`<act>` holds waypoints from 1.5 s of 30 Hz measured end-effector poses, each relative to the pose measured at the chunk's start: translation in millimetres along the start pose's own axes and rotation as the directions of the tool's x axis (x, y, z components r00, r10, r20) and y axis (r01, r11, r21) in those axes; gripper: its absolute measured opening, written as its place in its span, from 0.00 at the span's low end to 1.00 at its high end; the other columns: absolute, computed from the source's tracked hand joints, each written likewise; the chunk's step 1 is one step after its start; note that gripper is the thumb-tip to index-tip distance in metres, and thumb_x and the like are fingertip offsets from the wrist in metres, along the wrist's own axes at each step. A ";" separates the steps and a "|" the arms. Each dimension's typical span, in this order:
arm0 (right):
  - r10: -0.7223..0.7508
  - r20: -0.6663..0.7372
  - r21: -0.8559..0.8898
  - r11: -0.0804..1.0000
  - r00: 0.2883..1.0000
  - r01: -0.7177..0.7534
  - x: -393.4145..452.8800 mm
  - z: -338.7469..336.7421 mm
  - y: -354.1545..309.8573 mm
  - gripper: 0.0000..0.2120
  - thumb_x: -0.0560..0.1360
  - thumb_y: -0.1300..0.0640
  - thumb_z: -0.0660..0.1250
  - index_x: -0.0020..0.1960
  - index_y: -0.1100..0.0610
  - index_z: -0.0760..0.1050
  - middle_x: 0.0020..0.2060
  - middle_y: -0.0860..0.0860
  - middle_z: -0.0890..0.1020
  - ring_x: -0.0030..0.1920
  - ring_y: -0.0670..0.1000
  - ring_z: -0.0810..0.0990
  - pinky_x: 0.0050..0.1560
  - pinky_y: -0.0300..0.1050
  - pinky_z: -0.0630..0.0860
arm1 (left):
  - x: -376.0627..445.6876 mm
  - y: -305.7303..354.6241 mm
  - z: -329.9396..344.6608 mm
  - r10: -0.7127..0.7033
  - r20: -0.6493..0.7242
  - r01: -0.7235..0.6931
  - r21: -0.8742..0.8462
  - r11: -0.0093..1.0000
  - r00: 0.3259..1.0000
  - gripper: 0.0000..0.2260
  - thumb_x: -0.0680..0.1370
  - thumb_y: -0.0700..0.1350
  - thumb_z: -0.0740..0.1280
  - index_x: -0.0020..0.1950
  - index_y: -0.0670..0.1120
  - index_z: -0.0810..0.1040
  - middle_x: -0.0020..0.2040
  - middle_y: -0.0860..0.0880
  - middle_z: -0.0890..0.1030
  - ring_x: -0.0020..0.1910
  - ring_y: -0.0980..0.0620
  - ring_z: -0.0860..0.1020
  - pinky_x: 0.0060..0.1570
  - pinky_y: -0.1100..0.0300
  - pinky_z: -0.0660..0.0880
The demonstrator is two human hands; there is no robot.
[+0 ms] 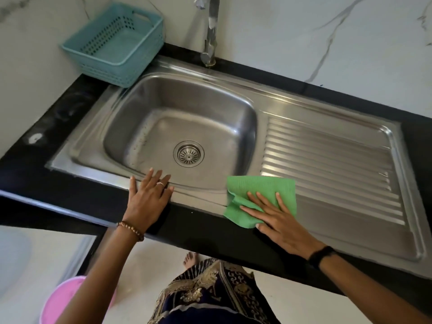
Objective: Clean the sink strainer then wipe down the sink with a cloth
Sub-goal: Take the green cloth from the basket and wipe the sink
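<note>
On the sink's front rim, the right hand (278, 220) presses flat, fingers spread, on the green cloth (261, 197); the left hand (147, 195) rests open, holding nothing. Ahead-left of the cloth lies the basin, strainer (188, 153) seated, roughly equidistant from both hands.

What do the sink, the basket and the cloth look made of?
Sink: likely brushed stainless steel, grey with soft reflections and pressed drainer ridges. Basket: teal moulded plastic with perforated walls. Cloth: green, thin and foldable, faintly ribbed; possibly sponge cloth or microfibre.

Black countertop (28, 160) carries steel sink (327, 160), teal basket (114, 43), green cloth (261, 190).
</note>
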State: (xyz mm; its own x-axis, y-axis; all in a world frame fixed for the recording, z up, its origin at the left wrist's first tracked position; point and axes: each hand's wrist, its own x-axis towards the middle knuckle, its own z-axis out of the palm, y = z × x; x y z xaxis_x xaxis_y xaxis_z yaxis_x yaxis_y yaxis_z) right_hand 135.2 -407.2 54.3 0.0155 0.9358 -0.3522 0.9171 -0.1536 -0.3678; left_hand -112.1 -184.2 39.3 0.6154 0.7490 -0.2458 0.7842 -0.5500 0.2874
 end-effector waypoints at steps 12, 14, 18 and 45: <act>-0.313 0.124 -0.001 0.949 0.942 0.316 158.8 -5.9 -122.6 0.19 0.81 0.59 0.48 0.71 0.58 0.63 0.76 0.49 0.56 0.76 0.54 0.54 0.72 0.64 0.53 | 7.5 -46.7 -41.1 -0.145 0.091 0.154 -0.102 0.983 0.985 0.18 0.82 0.48 0.51 0.72 0.50 0.63 0.75 0.50 0.60 0.76 0.50 0.53 0.73 0.46 0.49; -0.317 0.067 -0.044 0.946 0.946 0.320 146.4 -2.0 -112.2 0.18 0.81 0.58 0.49 0.68 0.60 0.67 0.76 0.48 0.57 0.75 0.54 0.55 0.71 0.62 0.55 | 8.9 -46.4 -46.0 -0.135 0.117 0.147 -0.109 0.983 0.984 0.18 0.81 0.47 0.52 0.71 0.50 0.64 0.75 0.51 0.61 0.75 0.51 0.56 0.72 0.47 0.50; -0.240 -0.107 0.070 0.966 0.965 0.248 97.3 4.2 -71.2 0.18 0.81 0.55 0.50 0.70 0.49 0.66 0.69 0.35 0.54 0.75 0.46 0.54 0.72 0.43 0.40 | 15.0 -44.8 -54.4 -0.111 0.160 0.121 -0.058 0.991 0.981 0.18 0.81 0.47 0.53 0.71 0.50 0.66 0.74 0.50 0.63 0.73 0.50 0.59 0.70 0.51 0.54; -0.156 0.033 0.241 0.960 0.987 0.144 262.3 0.8 -224.8 0.22 0.81 0.52 0.49 0.74 0.40 0.55 0.77 0.48 0.51 0.76 0.49 0.51 0.75 0.55 0.48 | 68.3 -172.0 -110.6 0.142 -0.051 -0.146 -0.091 0.985 0.989 0.18 0.78 0.36 0.57 0.68 0.43 0.70 0.73 0.44 0.65 0.74 0.48 0.60 0.74 0.53 0.56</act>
State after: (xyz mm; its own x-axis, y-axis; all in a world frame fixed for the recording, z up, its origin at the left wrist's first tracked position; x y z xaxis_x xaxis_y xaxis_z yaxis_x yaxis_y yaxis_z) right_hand -67.3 -127.4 43.9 -0.1407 0.9375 -0.3184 0.7866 -0.0895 -0.6110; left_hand -213.8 2.5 75.4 0.7153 0.6813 -0.1552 0.6755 -0.6174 0.4032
